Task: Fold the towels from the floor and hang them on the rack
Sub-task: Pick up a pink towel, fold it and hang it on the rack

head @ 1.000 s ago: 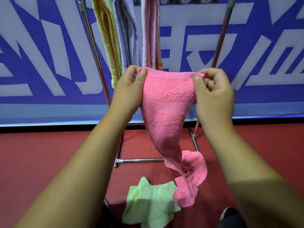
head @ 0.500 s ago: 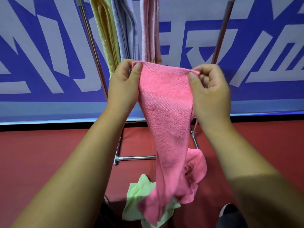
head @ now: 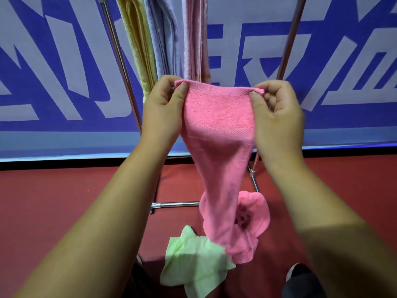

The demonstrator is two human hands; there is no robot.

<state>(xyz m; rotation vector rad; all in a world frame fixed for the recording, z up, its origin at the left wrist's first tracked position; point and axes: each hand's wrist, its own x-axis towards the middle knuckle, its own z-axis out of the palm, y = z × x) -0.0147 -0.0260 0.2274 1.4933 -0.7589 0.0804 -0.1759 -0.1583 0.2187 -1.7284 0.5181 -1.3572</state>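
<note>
1. Both hands were up in front of the rack (head: 120, 67). The left hand (head: 163, 108) had its grip pinching one top corner of the pink towel (head: 217, 130), thumb in front.
2. The right hand (head: 277, 117) pinched the opposite corner, with the top edge stretched between them.
3. The pink towel hung twisted, its tail bunched beside the green towel (head: 193, 261) crumpled on the red floor (head: 64, 190).
4. Behind hung the folded towels: yellow towel (head: 139, 50), pale blue towel (head: 165, 39), pale pink towel (head: 195, 39).

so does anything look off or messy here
The light green cloth towel lies crumpled on the red floor, not folded. The bright pink terry towel, pinched at its top corners by the left hand and right hand, hangs twisted, its lower end bunched instead of flat.
</note>
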